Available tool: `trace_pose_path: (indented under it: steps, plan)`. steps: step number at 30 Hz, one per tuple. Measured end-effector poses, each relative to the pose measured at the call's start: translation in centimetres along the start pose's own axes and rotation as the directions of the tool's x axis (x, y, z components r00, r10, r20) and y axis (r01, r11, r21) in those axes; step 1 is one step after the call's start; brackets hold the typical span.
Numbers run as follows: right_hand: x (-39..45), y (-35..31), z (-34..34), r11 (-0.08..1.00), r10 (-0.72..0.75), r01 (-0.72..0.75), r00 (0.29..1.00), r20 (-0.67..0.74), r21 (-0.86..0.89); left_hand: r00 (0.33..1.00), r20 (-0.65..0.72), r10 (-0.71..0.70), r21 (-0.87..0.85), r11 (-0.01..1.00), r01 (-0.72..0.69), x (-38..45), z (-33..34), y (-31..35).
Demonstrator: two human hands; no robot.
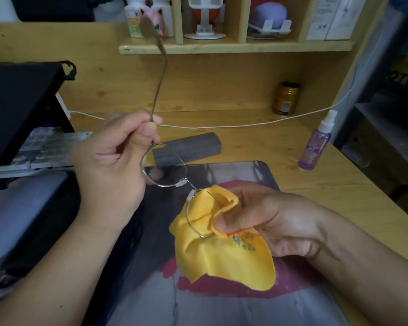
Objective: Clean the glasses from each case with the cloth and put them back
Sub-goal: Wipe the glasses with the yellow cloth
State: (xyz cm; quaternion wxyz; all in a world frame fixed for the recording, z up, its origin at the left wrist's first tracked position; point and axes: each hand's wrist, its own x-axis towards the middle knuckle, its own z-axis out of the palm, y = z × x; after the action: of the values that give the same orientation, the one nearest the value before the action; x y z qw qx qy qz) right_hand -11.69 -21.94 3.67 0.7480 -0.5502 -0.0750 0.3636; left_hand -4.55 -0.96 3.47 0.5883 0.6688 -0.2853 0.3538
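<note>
I'm pinching the glasses (pixel 165 170) at the hinge with my left hand (pixel 113 161) while my right hand (pixel 266 222) is squeezing the cloth (pixel 222 255) around one lens; squeezing hard could bend the thin frame.

Wooden desk (pixel 257 147) with a shelf (pixel 236 47) along its back.
On the desk: grey case (pixel 186 149) mid-desk, mat (pixel 222 302) at the front, can (pixel 286 98) at the back, spray bottle (pixel 316 142) near the right edge, keyboard (pixel 47 147) left.

Home desk (pixel 245 142), toy-filled shelf (pixel 236 47), keyboard (pixel 45 147)

left hand (pixel 114 161): raised, pinch grip, fingers curled | right hand (pixel 269 220): lower, pinch grip
</note>
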Motion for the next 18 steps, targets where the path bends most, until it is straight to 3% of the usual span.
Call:
trace_pose_path:
  steps: [6, 11, 18]
  plan:
    - [0.6, 0.9, 1.2, 0.993, -0.061, 0.054, 0.996, -0.072, -0.103, 0.996, 0.088, 0.001, 0.018, 1.000, -0.003, -0.6, 0.8, 0.1]
    - [0.7, 0.9, 1.0, 0.989, -0.146, 0.140, 0.973, -0.177, -0.047, 0.996, 0.084, -0.014, 0.012, 1.000, 0.013, -0.9, 1.4, 0.4]
    - [0.5, 0.7, 0.3, 0.973, -0.175, 0.196, 0.970, -0.166, 0.119, 0.993, 0.056, -0.104, -0.136, 0.984, 0.111, -0.6, 0.8, -0.9]
